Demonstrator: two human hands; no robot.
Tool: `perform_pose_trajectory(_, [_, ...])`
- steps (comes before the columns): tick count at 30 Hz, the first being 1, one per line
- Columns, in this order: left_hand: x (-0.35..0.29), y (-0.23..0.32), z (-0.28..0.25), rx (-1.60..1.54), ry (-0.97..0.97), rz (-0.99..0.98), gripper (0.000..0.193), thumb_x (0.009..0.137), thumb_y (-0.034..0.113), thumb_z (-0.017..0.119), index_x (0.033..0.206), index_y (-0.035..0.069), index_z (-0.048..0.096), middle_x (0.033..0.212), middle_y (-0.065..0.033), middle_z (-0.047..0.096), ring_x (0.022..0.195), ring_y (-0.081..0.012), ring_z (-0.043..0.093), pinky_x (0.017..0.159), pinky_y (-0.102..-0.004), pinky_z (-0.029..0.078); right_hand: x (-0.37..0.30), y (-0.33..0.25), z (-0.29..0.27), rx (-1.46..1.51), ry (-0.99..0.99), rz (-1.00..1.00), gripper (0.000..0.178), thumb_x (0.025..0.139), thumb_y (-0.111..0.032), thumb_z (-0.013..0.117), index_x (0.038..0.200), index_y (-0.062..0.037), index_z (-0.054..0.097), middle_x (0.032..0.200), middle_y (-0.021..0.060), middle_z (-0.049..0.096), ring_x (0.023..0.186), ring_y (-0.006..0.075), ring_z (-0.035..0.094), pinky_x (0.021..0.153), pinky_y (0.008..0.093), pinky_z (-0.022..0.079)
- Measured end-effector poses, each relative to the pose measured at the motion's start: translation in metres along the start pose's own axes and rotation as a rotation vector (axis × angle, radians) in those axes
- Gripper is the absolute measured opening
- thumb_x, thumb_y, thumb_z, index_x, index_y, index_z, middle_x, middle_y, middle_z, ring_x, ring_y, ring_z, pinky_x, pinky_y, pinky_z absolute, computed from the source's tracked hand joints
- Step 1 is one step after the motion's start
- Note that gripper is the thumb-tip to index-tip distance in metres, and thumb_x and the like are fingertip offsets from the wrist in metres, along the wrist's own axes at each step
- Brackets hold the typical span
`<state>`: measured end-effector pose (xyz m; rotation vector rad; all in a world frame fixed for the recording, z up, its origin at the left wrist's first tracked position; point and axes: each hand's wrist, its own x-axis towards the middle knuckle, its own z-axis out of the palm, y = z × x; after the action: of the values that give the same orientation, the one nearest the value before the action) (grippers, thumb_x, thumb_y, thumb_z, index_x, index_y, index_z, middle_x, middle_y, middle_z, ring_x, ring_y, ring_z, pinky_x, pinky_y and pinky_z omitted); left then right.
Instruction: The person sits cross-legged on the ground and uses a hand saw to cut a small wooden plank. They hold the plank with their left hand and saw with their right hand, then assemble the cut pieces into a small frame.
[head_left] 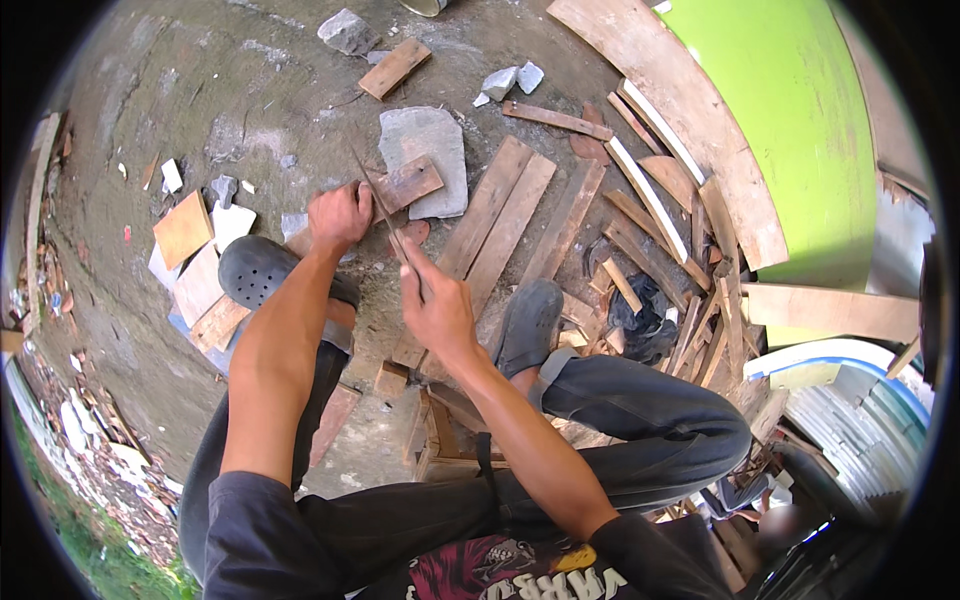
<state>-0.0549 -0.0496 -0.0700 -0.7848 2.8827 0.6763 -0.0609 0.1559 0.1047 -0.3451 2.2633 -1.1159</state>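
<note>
My left hand is closed on a short wooden board, whose far end rests across a flat grey stone slab. In my right hand I grip a long knife, its narrow blade pointing up and to the left. The blade crosses the board just right of my left hand, seen nearly edge-on; whether it touches the wood I cannot tell. Most of the knife's handle is hidden by my right fingers. My shoes, the left and the right, flank my hands.
Long planks lie right of the slab. Beyond them is a heap of wood scraps with a black plastic bag. A green panel stands at the far right. Board offcuts lie at left. Behind the slab are a wood block and rocks.
</note>
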Motion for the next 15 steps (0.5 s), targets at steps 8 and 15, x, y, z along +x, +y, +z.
perform_pose_trajectory(8, [-0.006, -0.011, -0.003, 0.022, -0.044, -0.071, 0.041, 0.1, 0.034, 0.044, 0.087, 0.005, 0.071, 0.076, -0.0231, 0.069, 0.074, -0.0418, 0.068, 0.084, -0.0517, 0.049, -0.075, -0.005, -0.032, 0.022, 0.016, 0.01, 0.041, 0.098, -0.014, 0.058, 0.137, -0.0019, 0.059, 0.077, 0.027, 0.066, 0.06, 0.026, 0.07, 0.058, 0.0364, 0.052])
perform_pose_trajectory(15, [-0.008, 0.001, 0.0, -0.036, 0.154, -0.096, 0.039, 0.1, 0.03, 0.045, 0.086, 0.005, 0.07, 0.076, -0.0204, 0.07, 0.077, -0.0383, 0.068, 0.084, -0.052, 0.045, 0.012, 0.025, 0.024, 0.028, 0.083, -0.115, 0.038, 0.1, -0.012, 0.056, 0.136, -0.0033, 0.061, 0.088, 0.0201, 0.073, 0.067, 0.0159, 0.065, 0.063, 0.0336, 0.052])
